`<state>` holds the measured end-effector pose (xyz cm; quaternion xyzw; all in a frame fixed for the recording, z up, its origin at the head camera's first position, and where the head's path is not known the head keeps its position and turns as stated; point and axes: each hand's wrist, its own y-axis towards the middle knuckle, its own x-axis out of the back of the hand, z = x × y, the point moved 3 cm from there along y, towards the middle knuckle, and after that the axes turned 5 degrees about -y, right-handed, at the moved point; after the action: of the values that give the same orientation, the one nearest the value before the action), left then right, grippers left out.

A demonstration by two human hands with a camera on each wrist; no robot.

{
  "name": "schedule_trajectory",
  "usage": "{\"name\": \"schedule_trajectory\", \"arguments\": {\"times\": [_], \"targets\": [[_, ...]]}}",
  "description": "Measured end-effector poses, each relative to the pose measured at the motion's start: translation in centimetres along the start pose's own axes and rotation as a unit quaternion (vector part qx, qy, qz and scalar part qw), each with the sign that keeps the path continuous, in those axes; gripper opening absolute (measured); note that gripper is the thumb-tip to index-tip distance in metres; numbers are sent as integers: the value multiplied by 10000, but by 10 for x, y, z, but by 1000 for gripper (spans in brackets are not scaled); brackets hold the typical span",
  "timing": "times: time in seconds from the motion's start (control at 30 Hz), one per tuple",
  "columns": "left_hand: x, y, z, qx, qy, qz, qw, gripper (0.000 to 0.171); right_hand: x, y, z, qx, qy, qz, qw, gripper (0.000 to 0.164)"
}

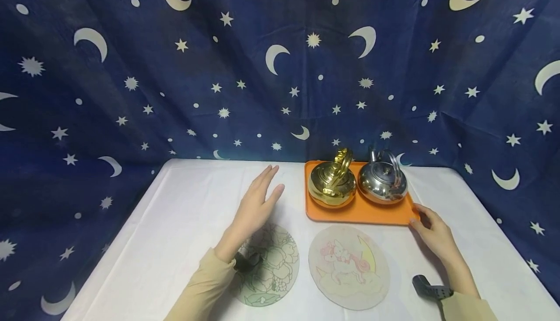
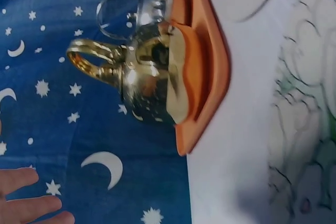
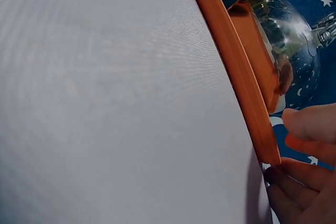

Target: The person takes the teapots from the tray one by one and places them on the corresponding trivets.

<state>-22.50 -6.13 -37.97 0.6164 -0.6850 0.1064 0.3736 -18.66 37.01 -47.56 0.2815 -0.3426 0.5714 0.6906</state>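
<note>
Left hand (image 1: 255, 206): held apart from the tray at its left, fingers extended, thumb spread away, nothing held. Right hand (image 1: 437, 236): thumb and fingers placed about the near right corner of the orange tray (image 1: 372, 215), pinching it at the rim. Tray position: flat at the rear of the white table (image 1: 183, 209), before the dark blue curtain (image 1: 245, 121) and beyond two round mats, one with green leaves (image 1: 277, 267) and one with a pink figure and a yellow moon (image 1: 350, 267). Load: gold kettle (image 1: 331, 185) on the left, silver kettle (image 1: 381, 187) on the right, both upright, close together and set toward the far side. Handling, by judgement: the tray appears stiff and light in itself, probably plastic, but the kettles likely make it heavier and may slide on a smooth surface if it tilts. Take hold at opposite short ends, fingers beneath the rim, thumbs above; a single-corner grip gives poor support. Each kettle looks rigid, metallic and slippery on its polished, rounded body; grasp by the arched handle over the lid. Denting seems likelier than breakage.
</note>
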Motion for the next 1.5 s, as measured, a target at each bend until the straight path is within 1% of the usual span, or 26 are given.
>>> {"name": "schedule_trajectory", "arguments": {"times": [0.2, 0.43, 0.57, 0.73, 0.83, 1.0, 1.23, 1.5], "targets": [[-7, 12, -14, -121, -370, 91, 9992, 53, 2, 2, -1, 54, -12, 11, 10000, 51], [-22, 28, -25, -196, -769, 194, 9967, 50, 0, 1, -4, 121, -67, -2, 9999, 48], [-30, 38, -33, -239, -1117, 259, 9931, 48, -1, 1, -4, 152, -93, -2, 9998, 48], [-40, 52, -46, -347, -1473, 353, 9879, 45, -1, 1, -3, 141, -192, 64, 9997, 50], [-48, 58, -54, -410, -1583, 431, 9856, 44, -1, 0, -2, 147, -220, 108, 9996, 51], [-61, 67, -64, -456, -1740, 556, 9821, 42, -1, 0, -3, 173, -228, 59, 9996, 49], [-73, 74, -68, -403, -1837, 492, 9809, 40, -5, 0, -5, 167, -167, 67, 9997, 49], [-84, 81, -70, -445, -2124, 373, 9754, 33, -3, 0, -7, 147, -199, 26, 9997, 50]]}}
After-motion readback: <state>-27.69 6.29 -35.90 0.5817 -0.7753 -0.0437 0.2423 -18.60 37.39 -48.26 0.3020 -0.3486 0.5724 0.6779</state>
